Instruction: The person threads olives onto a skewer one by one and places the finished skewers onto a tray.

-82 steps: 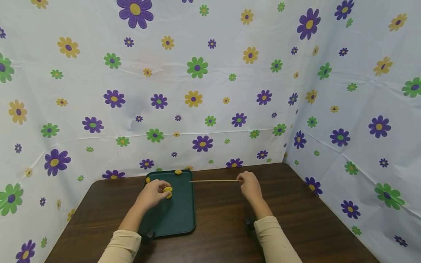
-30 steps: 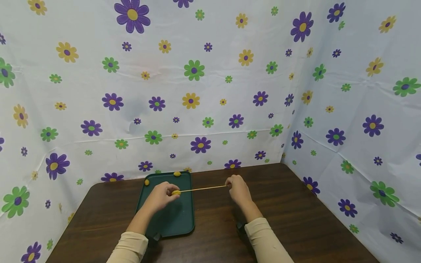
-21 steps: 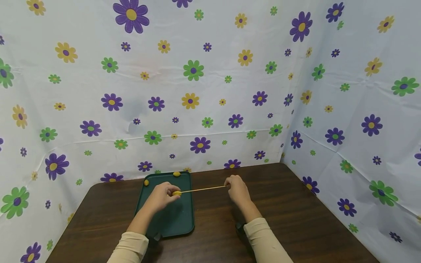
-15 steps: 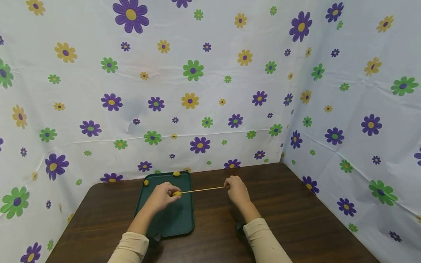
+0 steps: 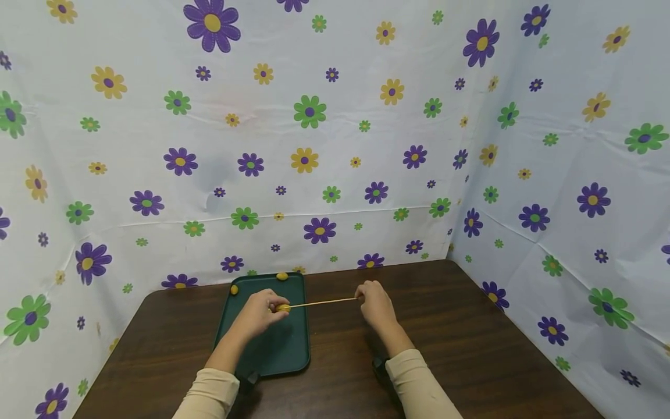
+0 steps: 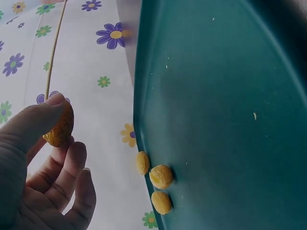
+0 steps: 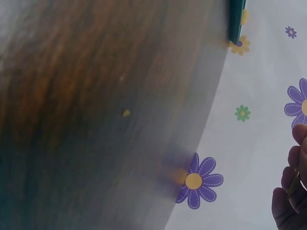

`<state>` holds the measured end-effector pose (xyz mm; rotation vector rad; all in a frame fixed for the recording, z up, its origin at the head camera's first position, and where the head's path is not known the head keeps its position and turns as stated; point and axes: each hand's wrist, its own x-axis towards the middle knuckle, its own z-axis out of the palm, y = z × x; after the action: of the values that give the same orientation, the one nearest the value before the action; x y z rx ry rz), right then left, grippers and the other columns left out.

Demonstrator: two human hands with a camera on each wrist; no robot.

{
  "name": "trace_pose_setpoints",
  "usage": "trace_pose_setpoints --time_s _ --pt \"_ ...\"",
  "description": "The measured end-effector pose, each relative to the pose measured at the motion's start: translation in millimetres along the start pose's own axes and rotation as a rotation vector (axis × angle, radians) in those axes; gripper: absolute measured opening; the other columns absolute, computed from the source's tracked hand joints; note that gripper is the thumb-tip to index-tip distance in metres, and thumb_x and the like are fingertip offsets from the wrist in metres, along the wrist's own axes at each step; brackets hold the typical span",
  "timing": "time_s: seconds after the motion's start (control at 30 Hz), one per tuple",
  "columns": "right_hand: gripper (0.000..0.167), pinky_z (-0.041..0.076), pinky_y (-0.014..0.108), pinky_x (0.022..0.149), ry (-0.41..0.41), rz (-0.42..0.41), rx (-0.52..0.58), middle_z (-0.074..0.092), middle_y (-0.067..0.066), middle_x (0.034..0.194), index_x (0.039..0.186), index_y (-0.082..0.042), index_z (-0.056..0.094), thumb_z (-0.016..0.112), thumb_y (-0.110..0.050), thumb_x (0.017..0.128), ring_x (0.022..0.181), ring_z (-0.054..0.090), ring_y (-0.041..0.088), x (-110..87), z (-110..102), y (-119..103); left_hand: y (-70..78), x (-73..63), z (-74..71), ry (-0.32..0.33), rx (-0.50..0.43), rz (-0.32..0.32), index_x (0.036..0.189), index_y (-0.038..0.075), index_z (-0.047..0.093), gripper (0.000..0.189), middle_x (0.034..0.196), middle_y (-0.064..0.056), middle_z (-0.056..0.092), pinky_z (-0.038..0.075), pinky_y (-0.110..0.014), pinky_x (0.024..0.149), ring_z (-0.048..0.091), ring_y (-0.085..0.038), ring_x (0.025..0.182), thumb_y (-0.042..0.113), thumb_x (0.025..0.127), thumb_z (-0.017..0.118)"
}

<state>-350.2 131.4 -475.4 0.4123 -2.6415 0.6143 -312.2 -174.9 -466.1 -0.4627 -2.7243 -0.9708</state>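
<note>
My left hand (image 5: 256,314), above the dark green tray (image 5: 285,352), pinches a small yellow oval fruit (image 6: 62,127) with brownish markings between thumb and fingers. A thin wooden skewer (image 5: 324,302) runs from this fruit to my right hand (image 5: 376,305), which pinches its other end to the right of the tray. In the left wrist view the skewer's near end meets the fruit behind the thumb, where its tip is hidden. Only curled fingers (image 6: 76,160) of the left hand show below the fruit. The right wrist view catches the right fingertips at its edge.
Similar yellow fruits (image 6: 161,177) lie along the tray's edge, one (image 5: 282,276) at its far side and another (image 5: 234,289) at its left corner. Pale crumbs dot the tray. A dark brown wooden table (image 5: 471,349) meets a flower-patterned cloth (image 5: 366,116) behind and at right.
The right hand has moved left, bringing the skewer from apart to meeting the fruit in the left hand. The left hand has shifted slightly right. Over the last second both stay almost still.
</note>
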Motion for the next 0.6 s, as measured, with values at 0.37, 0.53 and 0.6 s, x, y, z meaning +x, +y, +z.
trace_pose_setpoints --time_s 0.37,0.53,0.6 --pt "0.025 0.054 0.035 0.075 0.053 -0.087 0.066 0.067 -0.003 0.085 0.086 -0.014 0.073 0.073 0.011 0.085 0.084 0.057 0.017 2.8 -0.3 0.3 -4.9 -3.4 -4.1 0.018 -0.033 -0.056 0.095 0.013 0.078 0.012 0.084 0.006 0.065 0.053 -0.028 0.069 0.058 -0.009 0.076 0.011 0.084 0.084" --pt "0.024 0.054 0.034 0.074 0.067 -0.097 0.062 0.065 -0.004 0.082 0.082 -0.014 0.072 0.074 0.010 0.085 0.082 0.057 0.016 3.0 2.9 0.7 -5.1 -4.4 -3.7 0.024 -0.034 -0.056 0.093 0.013 0.078 0.011 0.083 0.006 0.065 0.053 -0.028 0.069 0.060 -0.009 0.076 0.011 0.084 0.084" --pt "0.027 0.054 0.034 0.073 0.069 -0.095 0.058 0.064 -0.004 0.081 0.080 -0.014 0.072 0.073 0.012 0.083 0.081 0.057 0.016 2.8 3.8 -0.1 -5.8 -4.4 -2.7 0.031 -0.030 -0.051 0.092 0.013 0.078 0.011 0.083 0.006 0.066 0.054 -0.027 0.069 0.061 -0.009 0.077 0.012 0.083 0.084"
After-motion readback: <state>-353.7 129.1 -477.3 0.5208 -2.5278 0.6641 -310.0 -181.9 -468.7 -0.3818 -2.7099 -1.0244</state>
